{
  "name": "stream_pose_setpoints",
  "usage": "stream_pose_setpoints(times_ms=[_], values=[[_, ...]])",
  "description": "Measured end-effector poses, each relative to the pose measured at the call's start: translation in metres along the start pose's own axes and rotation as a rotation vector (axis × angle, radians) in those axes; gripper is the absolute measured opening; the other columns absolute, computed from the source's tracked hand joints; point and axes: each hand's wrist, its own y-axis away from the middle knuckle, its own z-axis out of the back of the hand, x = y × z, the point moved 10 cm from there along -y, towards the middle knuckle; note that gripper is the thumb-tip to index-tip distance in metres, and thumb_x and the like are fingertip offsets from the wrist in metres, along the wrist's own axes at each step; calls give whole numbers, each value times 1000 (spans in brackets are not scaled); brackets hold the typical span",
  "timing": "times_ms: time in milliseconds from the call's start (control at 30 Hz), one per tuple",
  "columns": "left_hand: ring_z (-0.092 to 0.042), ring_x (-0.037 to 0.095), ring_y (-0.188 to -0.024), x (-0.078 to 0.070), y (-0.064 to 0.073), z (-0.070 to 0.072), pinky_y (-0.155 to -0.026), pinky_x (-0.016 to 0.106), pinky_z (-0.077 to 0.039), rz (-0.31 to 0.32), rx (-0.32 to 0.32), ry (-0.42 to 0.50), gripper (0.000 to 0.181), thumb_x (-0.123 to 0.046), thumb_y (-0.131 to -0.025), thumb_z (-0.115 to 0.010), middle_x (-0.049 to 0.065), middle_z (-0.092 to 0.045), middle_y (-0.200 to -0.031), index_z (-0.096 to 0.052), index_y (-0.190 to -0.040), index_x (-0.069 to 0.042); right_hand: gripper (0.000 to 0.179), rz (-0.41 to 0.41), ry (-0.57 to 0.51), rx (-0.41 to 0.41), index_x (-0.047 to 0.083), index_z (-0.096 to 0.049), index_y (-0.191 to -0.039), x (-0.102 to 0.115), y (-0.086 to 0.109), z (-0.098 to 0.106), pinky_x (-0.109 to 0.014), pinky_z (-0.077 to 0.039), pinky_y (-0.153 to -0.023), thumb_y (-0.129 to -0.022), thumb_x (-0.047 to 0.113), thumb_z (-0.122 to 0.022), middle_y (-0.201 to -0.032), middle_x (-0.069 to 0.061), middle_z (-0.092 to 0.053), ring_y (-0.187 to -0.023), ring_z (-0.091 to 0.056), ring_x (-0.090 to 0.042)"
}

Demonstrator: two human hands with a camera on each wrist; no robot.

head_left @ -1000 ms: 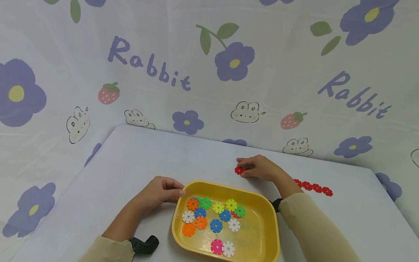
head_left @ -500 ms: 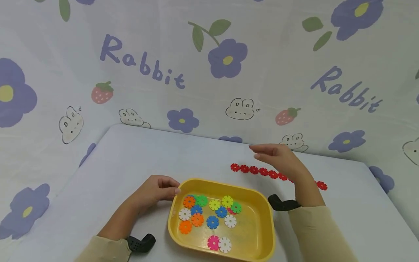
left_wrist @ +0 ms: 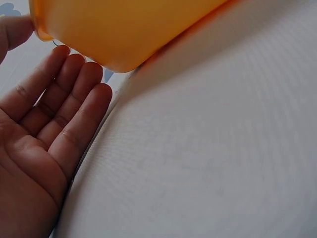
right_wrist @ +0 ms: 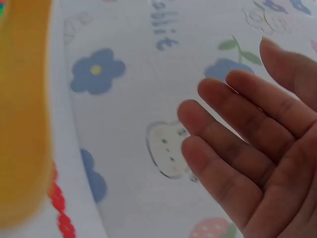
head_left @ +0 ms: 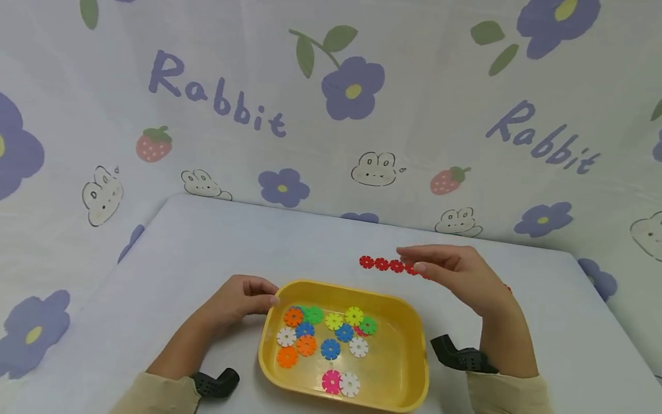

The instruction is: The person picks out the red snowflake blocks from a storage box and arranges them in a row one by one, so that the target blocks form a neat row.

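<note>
A yellow plastic tray (head_left: 398, 368) holds several notched, snowflake-like plastic discs (head_left: 331, 349) in orange, blue, white, green, yellow and pink. At its back left corner, my left hand (head_left: 235, 305) holds the rim, thumb at the edge and fingertips by the outer wall; the left wrist view shows the fingers (left_wrist: 81, 111) lightly bent below the rim. Red notched discs (head_left: 381, 264) lie edge to edge in a row behind the tray. My right hand (head_left: 460, 276) hovers over this row, hiding much of it. Its slightly bent fingers (right_wrist: 223, 183) hold nothing.
White cloth covers the table (head_left: 248, 236). A patterned curtain (head_left: 227, 149) with flowers and rabbits rises along the back and left edges. A black wrist camera (head_left: 460, 355) juts from the right wrist near the tray's right side; another (head_left: 217, 383) is on the left wrist.
My right hand let go of the red disc at the row's left end, rose and moved right, then came slightly nearer. My left hand stays at the tray's rim. The view has shifted a little.
</note>
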Motion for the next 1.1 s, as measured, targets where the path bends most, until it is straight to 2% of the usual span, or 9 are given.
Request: stream_pose_setpoints(times_ms=[100,200,333,467,667,800,900,1100], values=[[-67,20,-96,-2,2,1,-89,32,-56,-6,5,3,41,-36,-88,-73,9,-72,-109,-70,-113,-4,31,-15,-11,95,19,-67,-127,2,-6,-28,-26,-54,-92,-97,25,-63,-128,-4,-67,-117,-64,-16],[-66,20,-97,-4,3,1,-91,32,-55,-15,5,1,41,-36,-88,-73,9,-72,-111,-70,-114,-4,31,-77,12,130,25,-68,-125,-5,-10,-47,-28,-55,-91,-95,32,-65,-127,1,-67,-114,-65,-17],[-66,21,-99,-5,3,0,-92,32,-55,-28,6,0,41,-34,-89,-73,10,-71,-113,-69,-116,-4,30,-106,8,143,27,-68,-124,-8,-14,-61,-31,-56,-92,-95,35,-65,-124,4,-69,-111,-66,-16],[-66,21,-101,-3,3,-1,-92,32,-55,-33,11,-4,40,-33,-89,-72,10,-71,-115,-68,-117,-4,30,-96,3,171,26,-69,-123,-8,-14,-69,-32,-55,-93,-95,34,-65,-121,5,-70,-112,-66,-16],[-66,20,-102,-1,2,1,-94,33,-55,-15,-7,-21,38,-34,-89,-72,6,-72,-114,-70,-117,-9,30,-75,26,191,25,-68,-124,-6,-15,-70,-31,-55,-93,-95,33,-64,-123,4,-69,-113,-66,-19],[-65,20,-107,-5,-2,4,-96,36,-54,-33,-15,-60,39,-35,-88,-72,3,-70,-118,-68,-120,-13,32,-97,55,136,27,-67,-125,-4,-16,-62,-35,-56,-93,-95,35,-65,-125,2,-68,-113,-66,-19],[-64,21,-113,-10,-5,8,-97,37,-54,-53,-28,-75,44,-34,-89,-72,4,-67,-124,-64,-126,-12,33,-104,74,84,25,-67,-126,-2,-18,-54,-39,-56,-94,-94,36,-65,-127,1,-67,-113,-66,-18],[-61,24,-120,-24,-6,17,-96,36,-54,-92,-55,-54,48,-30,-90,-71,10,-62,-132,-59,-132,-10,34,-87,85,25,24,-67,-126,6,-21,-42,-41,-55,-94,-94,36,-66,-128,2,-67,-113,-66,-19]])
